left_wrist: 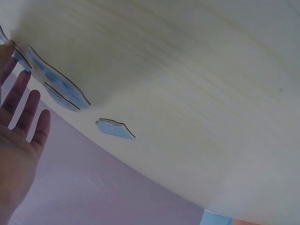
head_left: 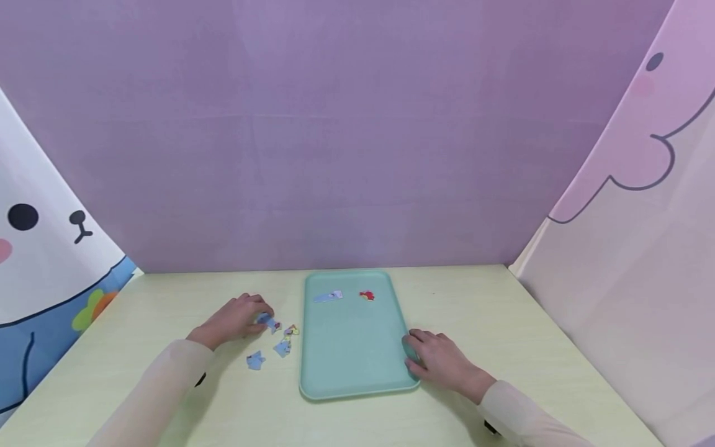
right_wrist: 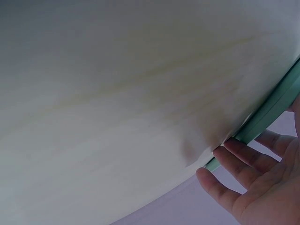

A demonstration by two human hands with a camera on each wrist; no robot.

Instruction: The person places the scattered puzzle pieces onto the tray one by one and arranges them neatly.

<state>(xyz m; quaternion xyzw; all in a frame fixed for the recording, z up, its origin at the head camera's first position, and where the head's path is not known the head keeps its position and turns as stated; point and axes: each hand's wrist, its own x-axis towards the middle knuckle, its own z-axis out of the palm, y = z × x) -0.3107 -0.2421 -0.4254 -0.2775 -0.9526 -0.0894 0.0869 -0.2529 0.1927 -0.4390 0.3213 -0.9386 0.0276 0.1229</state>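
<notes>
"How many trays?"
"One tray (head_left: 357,347), on one worktop (head_left: 475,304)."
"What lies on the tray?"
"Two things: one blue strip (head_left: 326,297), one red piece (head_left: 367,295)."
"Left of the tray?"
"At least four loose pieces (head_left: 256,360); they crowd together, so the exact count escapes me."
"And hands?"
"Two: the left hand (head_left: 237,320) left of the tray, the right hand (head_left: 444,361) at its right edge."

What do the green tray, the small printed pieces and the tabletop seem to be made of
Green tray: probably smooth, fairly matte plastic, from its even colour and rounded rim. Printed pieces: matte-looking card or thin wood, unclear which; they're flat, with dark edges in the left wrist view. Tabletop: matte wood or wood-look laminate, given its faint grain streaks.
</notes>
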